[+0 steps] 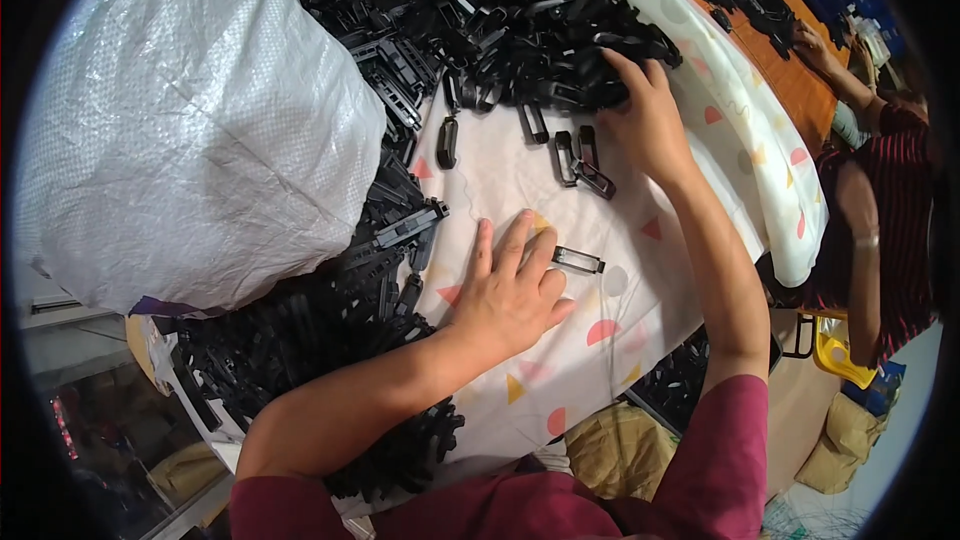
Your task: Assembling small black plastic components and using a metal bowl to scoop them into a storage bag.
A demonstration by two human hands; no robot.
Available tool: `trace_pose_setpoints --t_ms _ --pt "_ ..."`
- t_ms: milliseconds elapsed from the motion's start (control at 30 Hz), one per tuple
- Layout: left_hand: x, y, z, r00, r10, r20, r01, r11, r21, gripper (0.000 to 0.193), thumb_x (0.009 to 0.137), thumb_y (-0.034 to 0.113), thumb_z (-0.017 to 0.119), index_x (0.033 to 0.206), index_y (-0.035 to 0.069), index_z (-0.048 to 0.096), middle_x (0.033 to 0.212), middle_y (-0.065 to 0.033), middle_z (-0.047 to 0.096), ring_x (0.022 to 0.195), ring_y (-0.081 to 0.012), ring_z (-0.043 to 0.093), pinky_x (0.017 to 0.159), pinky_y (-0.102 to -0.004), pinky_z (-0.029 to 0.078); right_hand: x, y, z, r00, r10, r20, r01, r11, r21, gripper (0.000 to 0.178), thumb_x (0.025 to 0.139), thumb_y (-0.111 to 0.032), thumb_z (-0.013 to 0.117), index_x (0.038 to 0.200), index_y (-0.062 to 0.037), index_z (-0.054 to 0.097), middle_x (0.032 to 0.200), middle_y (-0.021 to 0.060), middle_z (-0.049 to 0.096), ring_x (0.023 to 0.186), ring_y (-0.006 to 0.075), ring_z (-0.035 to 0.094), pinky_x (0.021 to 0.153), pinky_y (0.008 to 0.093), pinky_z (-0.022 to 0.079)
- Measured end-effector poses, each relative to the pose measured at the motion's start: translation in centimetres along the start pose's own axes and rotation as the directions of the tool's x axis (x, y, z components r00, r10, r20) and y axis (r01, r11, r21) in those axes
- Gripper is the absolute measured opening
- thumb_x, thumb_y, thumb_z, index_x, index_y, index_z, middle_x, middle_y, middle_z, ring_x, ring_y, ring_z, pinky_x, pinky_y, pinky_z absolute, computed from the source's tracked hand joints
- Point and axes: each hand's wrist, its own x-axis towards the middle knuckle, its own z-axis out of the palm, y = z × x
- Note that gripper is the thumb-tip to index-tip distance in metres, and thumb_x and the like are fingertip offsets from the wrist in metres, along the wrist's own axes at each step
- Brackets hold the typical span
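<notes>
My left hand (510, 292) lies flat on a pale cloth (535, 380) printed with coloured shapes, its fingers spread. Just beyond its fingers, to the right, is a single slim black plastic frame (598, 265). Above it on the cloth lie several similar frames (564, 158), loose and apart from the heap. My right hand (648, 125) reaches to the right edge of a big heap of black plastic frames (530, 35). Its thumb and fingers are apart, with the fingertips at the heap, and I see nothing held in it.
A large white woven sack (200, 130) bulges at the left. Longer black plastic parts (405, 225) spill beside it, with more piled below (290, 340). Another person (870, 230) works at an orange table (800, 70) on the right. A brown bag (620, 450) stands below the cloth.
</notes>
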Motion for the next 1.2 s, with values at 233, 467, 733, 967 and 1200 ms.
trace_pose_setpoints --t_ms 233,467,733,967,1200 --pt "-0.2 0.0 -0.2 1.0 -0.014 0.013 0.014 1.0 -0.021 0.035 0.075 0.039 0.065 0.075 0.006 0.054 0.126 -0.0168 0.043 0.127 -0.0397 0.031 0.098 -0.0648 0.026 9.2 -8.1 -2.6 0.986 -0.158 0.041 0.156 0.831 -0.534 0.032 0.08 -0.036 0.055 0.093 -0.0105 0.068 0.079 0.0118 0.066 0.078 0.0326 0.062 0.068 0.0423 0.049" --pt "0.0 0.1 -0.2 0.998 -0.036 0.042 0.039 0.998 -0.054 0.031 0.076 0.039 0.062 0.085 0.009 0.06 0.125 -0.0139 0.043 0.128 -0.0385 0.029 0.1 -0.065 0.021 18.5 -5.5 3.1 0.97 0.001 0.245 0.129 0.849 -0.513 0.064 0.074 -0.065 0.055 0.109 -0.0123 0.064 0.111 0.0146 0.061 0.105 0.0297 0.057 0.086 0.0399 0.045" --pt "-0.1 0.1 -0.1 0.999 -0.039 0.029 0.041 0.998 -0.042 0.033 0.076 0.04 0.062 0.082 0.008 0.058 0.125 -0.0142 0.044 0.127 -0.0389 0.03 0.098 -0.0659 0.022 8.3 -6.6 2.6 0.904 -0.348 0.249 0.425 0.794 -0.435 0.062 0.076 -0.041 0.065 0.133 -0.0261 0.044 0.119 0.0137 0.051 0.11 0.0322 0.051 0.089 0.043 0.043" --pt "0.1 0.0 0.0 1.0 -0.017 -0.004 0.017 0.997 -0.071 0.035 0.073 0.037 0.067 0.076 0.005 0.053 0.124 -0.0163 0.044 0.123 -0.04 0.034 0.095 -0.066 0.027 0.6 -6.2 1.4 0.761 -0.609 0.223 0.642 0.659 -0.392 0.039 0.072 -0.021 0.068 0.11 -0.0147 0.06 0.11 0.0064 0.058 0.098 0.0239 0.055 0.085 0.0395 0.042" --pt "0.1 -0.1 -0.3 1.0 -0.025 0.003 0.025 0.997 -0.07 0.035 0.073 0.037 0.067 0.076 0.006 0.053 0.124 -0.0162 0.045 0.124 -0.0396 0.034 0.097 -0.0657 0.025 -4.3 -5.2 -2.5 0.729 -0.684 0.013 0.623 0.656 -0.427 0.041 0.066 -0.01 0.07 0.106 -0.0109 0.06 0.115 0.0088 0.057 0.103 0.0274 0.054 0.087 0.0413 0.042"
